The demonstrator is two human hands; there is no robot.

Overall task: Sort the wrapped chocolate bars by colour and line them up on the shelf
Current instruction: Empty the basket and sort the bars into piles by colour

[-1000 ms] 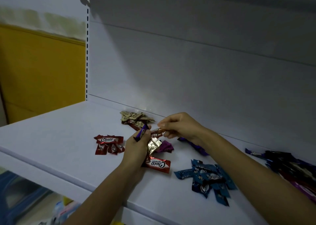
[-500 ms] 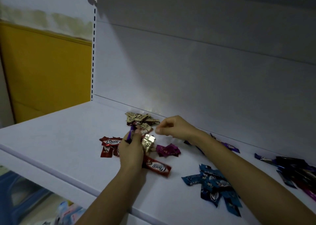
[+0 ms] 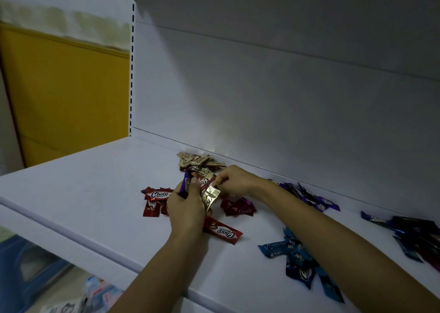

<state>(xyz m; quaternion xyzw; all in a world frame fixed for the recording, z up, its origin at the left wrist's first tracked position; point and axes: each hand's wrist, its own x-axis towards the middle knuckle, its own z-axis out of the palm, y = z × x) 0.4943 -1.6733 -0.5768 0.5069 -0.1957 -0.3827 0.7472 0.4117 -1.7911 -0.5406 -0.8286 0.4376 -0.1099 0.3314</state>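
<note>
Left hand [image 3: 185, 209] curls round a purple bar [image 3: 185, 187], a red bar [image 3: 222, 232] and a gold bar [image 3: 210, 198] (one fistful). Right hand [image 3: 235, 180] pinches that gold bar's top. On the shelf [image 3: 83, 193], the gold pile [image 3: 200, 161] lies at 12 o'clock and the red pile [image 3: 157, 195] at 9.

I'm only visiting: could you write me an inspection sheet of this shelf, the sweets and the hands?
Surface: white shelf, dimly lit.
Job's things: gold pile at back, red pile left, magenta pile, purple pile and blue pile right; one red bar beside left wrist.
Clutter: dark mixed pile, far right.
Hands: left hand grips purple bar among others; right hand pinches gold bar.
Cables: nothing seen.
Surroundings: yellow panel left, blue crate below.
</note>
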